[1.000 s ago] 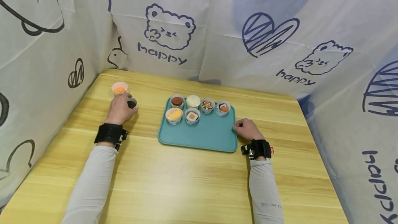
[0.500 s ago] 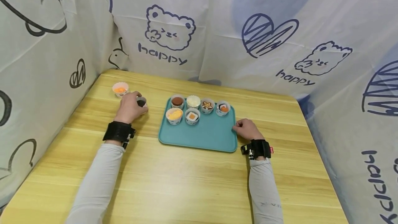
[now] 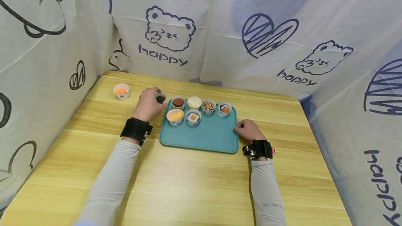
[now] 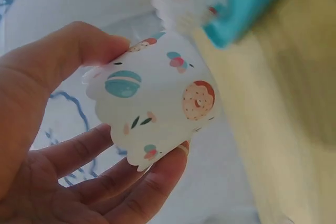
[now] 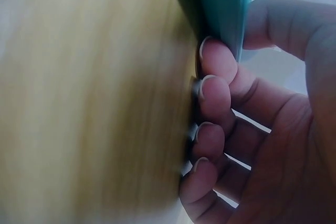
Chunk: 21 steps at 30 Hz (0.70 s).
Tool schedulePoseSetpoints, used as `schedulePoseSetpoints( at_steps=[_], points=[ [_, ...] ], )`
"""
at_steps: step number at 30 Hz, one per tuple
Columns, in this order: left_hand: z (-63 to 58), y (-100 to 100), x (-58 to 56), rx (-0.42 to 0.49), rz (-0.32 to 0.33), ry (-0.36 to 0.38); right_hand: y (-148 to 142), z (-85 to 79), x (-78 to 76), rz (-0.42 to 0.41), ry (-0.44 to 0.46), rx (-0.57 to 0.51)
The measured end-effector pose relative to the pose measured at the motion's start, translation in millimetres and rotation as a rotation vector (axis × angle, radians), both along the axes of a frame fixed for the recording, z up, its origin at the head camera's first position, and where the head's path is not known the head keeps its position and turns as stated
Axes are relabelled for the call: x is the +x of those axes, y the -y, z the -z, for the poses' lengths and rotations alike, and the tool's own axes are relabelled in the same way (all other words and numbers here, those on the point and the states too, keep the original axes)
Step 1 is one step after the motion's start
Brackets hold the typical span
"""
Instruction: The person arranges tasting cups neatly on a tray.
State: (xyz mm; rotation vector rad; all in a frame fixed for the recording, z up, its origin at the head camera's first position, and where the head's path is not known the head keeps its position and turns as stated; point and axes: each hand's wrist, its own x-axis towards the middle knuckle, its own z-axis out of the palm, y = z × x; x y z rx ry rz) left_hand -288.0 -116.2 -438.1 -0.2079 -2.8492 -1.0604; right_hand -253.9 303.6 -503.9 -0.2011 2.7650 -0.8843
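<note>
My left hand (image 3: 147,104) holds a paper baking cup (image 4: 152,95) between thumb and fingers, just off the left edge of the teal tray (image 3: 210,137). The cup has a scalloped rim and printed macarons and donuts, and its filling looks dark from above. On the tray's right edge, my right hand (image 3: 250,130) pinches the rim, thumb on top and fingertips underneath. Several filled cups stand on the tray, among them a brown one (image 3: 178,103), a cream one (image 3: 194,103), a yellow one (image 3: 175,115) and one with a gold star (image 3: 208,106).
Another paper cup, with orange filling (image 3: 121,91), stands at the table's far left. The wooden table (image 3: 182,187) meets a printed cloth (image 3: 216,44) at the back and sides. Two more cups on the tray have white and orange pieces.
My left hand has carried the dark-filled cup rightward, from beside the orange-filled cup to the tray's left edge. The right hand stays at the tray's rim.
</note>
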Motion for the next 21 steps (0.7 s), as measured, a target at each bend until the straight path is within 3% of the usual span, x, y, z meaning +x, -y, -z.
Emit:
schedulePoseSetpoints(
  at_steps=[6, 12, 21],
  points=[
    [-12.5, -35, -2.0, 0.039, 0.067, -0.03, -2, 0.9, -0.2, 0.0, 0.004, -0.001],
    [-15.2, -73, -3.1, 0.025, 0.149, -0.075, -3, 1.1, -1.7, -0.006, -0.001, -0.003],
    [-18.3, -121, 1.6, 0.005, 0.273, -0.049, -5, 3.2, -3.2, -0.003, -0.008, -0.013]
  ],
)
